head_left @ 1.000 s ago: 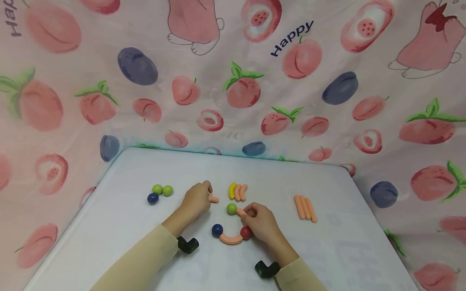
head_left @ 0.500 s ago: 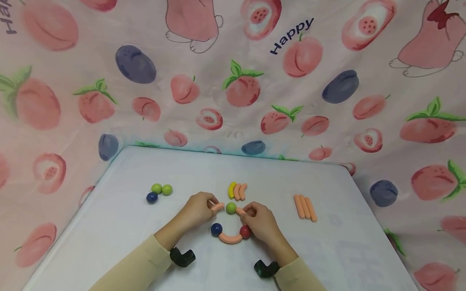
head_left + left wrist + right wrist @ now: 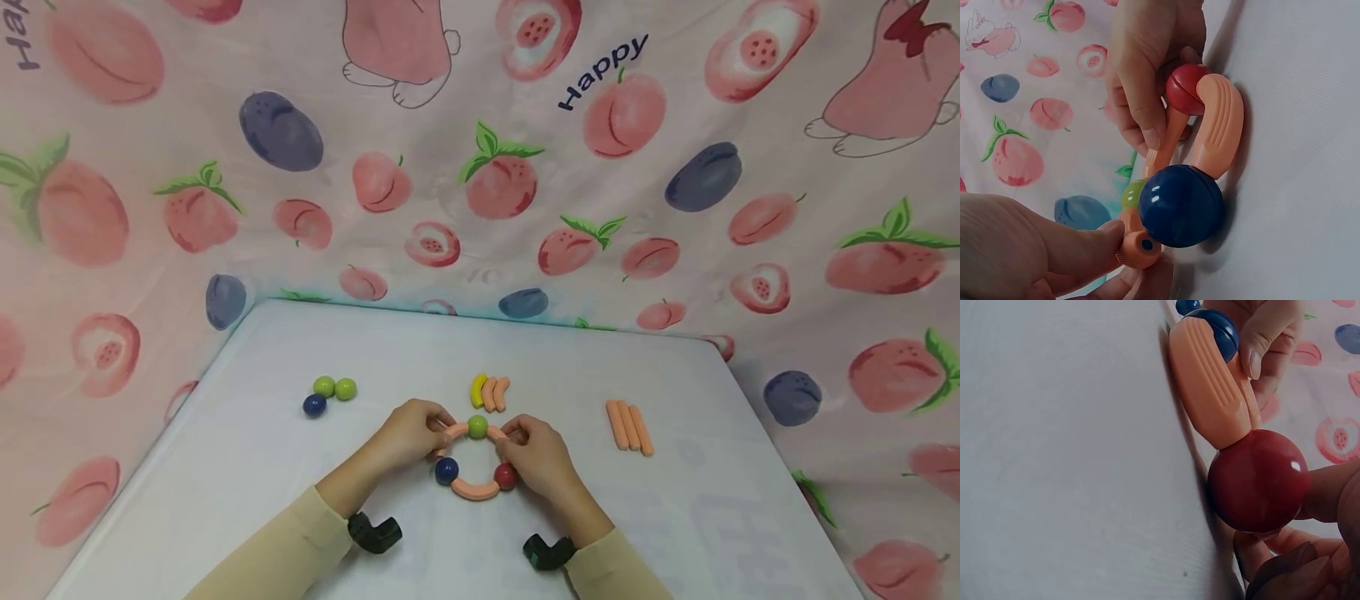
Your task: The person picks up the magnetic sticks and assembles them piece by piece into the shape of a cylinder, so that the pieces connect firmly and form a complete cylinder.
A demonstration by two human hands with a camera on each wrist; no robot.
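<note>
A ring of toy balls and curved orange rods lies on the table in the head view. Its green ball (image 3: pixel 477 427) is at the far side, the blue ball (image 3: pixel 446 472) near left, the red ball (image 3: pixel 506 477) near right. One curved rod (image 3: pixel 476 491) joins blue and red. My left hand (image 3: pixel 405 436) pinches the left curved rod (image 3: pixel 1140 249), one end at the green ball, the dark-dotted other end close beside the blue ball. My right hand (image 3: pixel 542 460) pinches the right curved rod (image 3: pixel 1169 134), between green and red, partly hidden by my fingers.
Behind the ring lie a yellow curved rod (image 3: pixel 478 391) and two orange curved rods (image 3: pixel 495 394). Two green balls (image 3: pixel 334 388) and a blue ball (image 3: pixel 315 406) sit far left. Three straight orange rods (image 3: pixel 630 427) lie to the right. A fruit-print cloth (image 3: pixel 480 167) hangs behind the table.
My left hand has brought its curved rod rightward and toward me, from apart on the left to the green ball, then turned its free end toward the blue ball. My right hand has stayed put.
</note>
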